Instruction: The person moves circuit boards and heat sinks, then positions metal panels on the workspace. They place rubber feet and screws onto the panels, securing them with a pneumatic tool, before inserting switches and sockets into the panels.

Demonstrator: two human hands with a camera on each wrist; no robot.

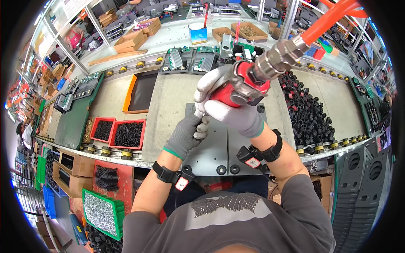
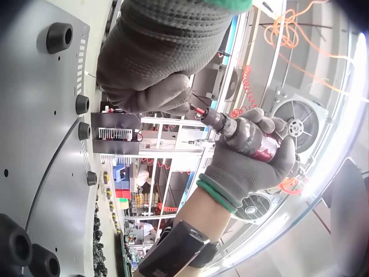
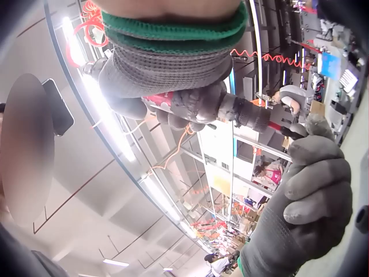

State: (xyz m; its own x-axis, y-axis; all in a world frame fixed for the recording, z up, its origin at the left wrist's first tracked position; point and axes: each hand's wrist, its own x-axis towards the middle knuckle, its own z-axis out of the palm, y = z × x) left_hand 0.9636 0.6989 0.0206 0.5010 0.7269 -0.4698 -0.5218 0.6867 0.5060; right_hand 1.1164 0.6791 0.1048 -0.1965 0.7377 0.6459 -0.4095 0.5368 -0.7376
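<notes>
My right hand (image 1: 236, 114), in a grey-and-white glove, grips a red air screwdriver (image 1: 228, 93) with its fingers wrapped around the body. An orange hose (image 1: 333, 17) runs from the tool's metal coupling. In the left wrist view, a short red bit (image 2: 198, 109) sticks out of the dark chuck (image 2: 213, 119). My gloved left hand (image 1: 185, 134) has its thumb and fingers pinched together at the bit's tip, which they hide. Both hands are above grey metal panels (image 1: 209, 145) with black rubber feet (image 1: 221, 169) near their edges.
Red bins (image 1: 128, 147) of small black parts stand left, beside an orange-edged black tray (image 1: 141, 90). A heap of black parts (image 1: 310, 114) covers the right side. Circuit boards with heatsinks (image 1: 205, 62) line the back. Rollers (image 1: 319, 147) run along the table's front edge.
</notes>
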